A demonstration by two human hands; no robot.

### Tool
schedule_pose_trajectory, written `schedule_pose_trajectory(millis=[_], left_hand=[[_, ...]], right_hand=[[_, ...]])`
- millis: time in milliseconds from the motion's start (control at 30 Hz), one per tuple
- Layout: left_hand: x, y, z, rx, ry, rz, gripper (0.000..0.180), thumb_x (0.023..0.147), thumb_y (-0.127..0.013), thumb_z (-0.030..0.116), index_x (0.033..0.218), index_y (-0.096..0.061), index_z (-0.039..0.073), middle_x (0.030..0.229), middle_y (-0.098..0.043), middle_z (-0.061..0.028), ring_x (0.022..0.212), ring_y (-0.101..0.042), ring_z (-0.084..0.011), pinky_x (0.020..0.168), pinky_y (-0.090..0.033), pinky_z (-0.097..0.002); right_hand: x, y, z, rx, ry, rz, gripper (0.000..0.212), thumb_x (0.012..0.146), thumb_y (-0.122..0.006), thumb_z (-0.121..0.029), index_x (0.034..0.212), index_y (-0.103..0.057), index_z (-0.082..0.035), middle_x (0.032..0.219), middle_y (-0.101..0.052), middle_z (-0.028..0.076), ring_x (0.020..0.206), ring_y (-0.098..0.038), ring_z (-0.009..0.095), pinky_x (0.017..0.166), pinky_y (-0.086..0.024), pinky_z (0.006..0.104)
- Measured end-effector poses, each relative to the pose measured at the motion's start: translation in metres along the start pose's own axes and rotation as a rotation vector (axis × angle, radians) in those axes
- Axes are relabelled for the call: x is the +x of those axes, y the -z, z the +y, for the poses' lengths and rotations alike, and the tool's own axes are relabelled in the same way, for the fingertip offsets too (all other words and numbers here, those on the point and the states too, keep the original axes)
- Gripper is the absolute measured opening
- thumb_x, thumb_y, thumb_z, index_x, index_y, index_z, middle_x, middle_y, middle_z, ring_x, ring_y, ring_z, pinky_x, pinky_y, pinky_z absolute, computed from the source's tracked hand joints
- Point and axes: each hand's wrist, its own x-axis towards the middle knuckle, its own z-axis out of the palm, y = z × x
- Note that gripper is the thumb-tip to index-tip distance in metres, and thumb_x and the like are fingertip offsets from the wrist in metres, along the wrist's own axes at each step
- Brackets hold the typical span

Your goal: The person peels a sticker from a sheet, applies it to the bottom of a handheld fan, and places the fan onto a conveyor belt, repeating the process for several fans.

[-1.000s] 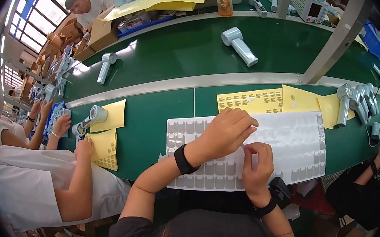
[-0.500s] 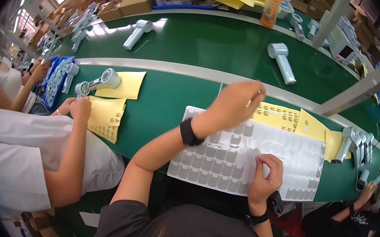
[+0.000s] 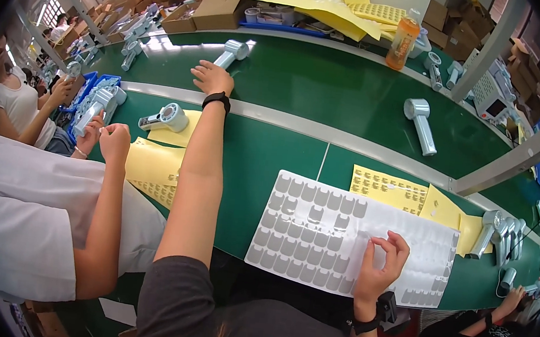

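Observation:
My left arm stretches far forward over the green bench. The left hand [image 3: 212, 78] is open, fingers apart, just beside the handle of a pale blue handheld fan [image 3: 235, 49] on the far green surface; whether the fingertips touch it I cannot tell. My right hand [image 3: 380, 272] is closed in a pinch above a white sheet of grey, tab-shaped stickers [image 3: 304, 251]. Whatever sits between its thumb and forefinger is too small and faint to make out. Several sticker places on the sheet's right half are bare white.
Yellow sticker sheets [image 3: 386, 188] lie behind the white sheet. Another fan [image 3: 422, 126] rests on the far surface, near a metal post [image 3: 493, 47] and an orange drink bottle [image 3: 403, 41]. At left, a co-worker in a white shirt [image 3: 48, 211] handles a fan beside a blue crate [image 3: 87, 93].
My left hand has swung from above the white sheet to the far left, opening beside the fan. The right hand stays pinched over the sheet. The co-worker at left now holds up a fan.

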Motion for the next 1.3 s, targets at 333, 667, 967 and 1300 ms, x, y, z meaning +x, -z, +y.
schedule_pose_trajectory(millis=[333,667,967,1300], left_hand=[[0.000,0.066,0.019,-0.137,0.015,-0.406,0.040,0.083,-0.069,0.029,0.111,-0.061,0.002,0.120,-0.058,-0.0120,0.120,-0.048,-0.0301,0.091,-0.046,-0.0489],[-0.069,0.182,0.104,-1.589,-0.272,-0.355,0.044,0.078,-0.077,0.007,0.118,-0.060,-0.001,0.113,-0.063,-0.0116,0.101,-0.063,-0.0181,0.085,-0.051,-0.0313],[-0.213,0.319,0.135,-1.677,-1.037,-0.693,0.056,0.073,-0.077,-0.002,0.125,-0.058,0.004,0.118,-0.065,-0.0112,0.109,-0.063,-0.0252,0.093,-0.051,-0.0331],[-0.251,0.329,0.134,-1.683,-1.057,-0.925,0.060,0.067,-0.080,-0.003,0.123,-0.059,0.007,0.122,-0.065,-0.0102,0.112,-0.063,-0.0285,0.097,-0.050,-0.0350]], right_hand=[[0.006,0.002,0.005,-0.002,-0.030,0.022,0.013,0.078,-0.067,0.005,0.088,-0.064,-0.003,0.113,-0.055,0.011,0.104,-0.055,0.026,0.093,-0.044,0.0351],[0.002,0.002,0.006,0.052,-0.003,0.053,0.014,0.077,-0.068,0.005,0.087,-0.064,-0.003,0.108,-0.058,0.012,0.101,-0.057,0.028,0.090,-0.046,0.0358],[0.020,0.041,-0.008,0.278,-0.100,0.067,0.012,0.081,-0.066,0.007,0.090,-0.062,0.000,0.091,-0.061,0.008,0.088,-0.059,0.018,0.081,-0.047,0.0279],[0.069,0.081,-0.017,0.768,-0.496,-0.075,0.047,0.082,-0.069,0.005,0.121,-0.043,-0.001,0.085,-0.063,0.005,0.079,-0.058,0.009,0.076,-0.045,0.0211]])
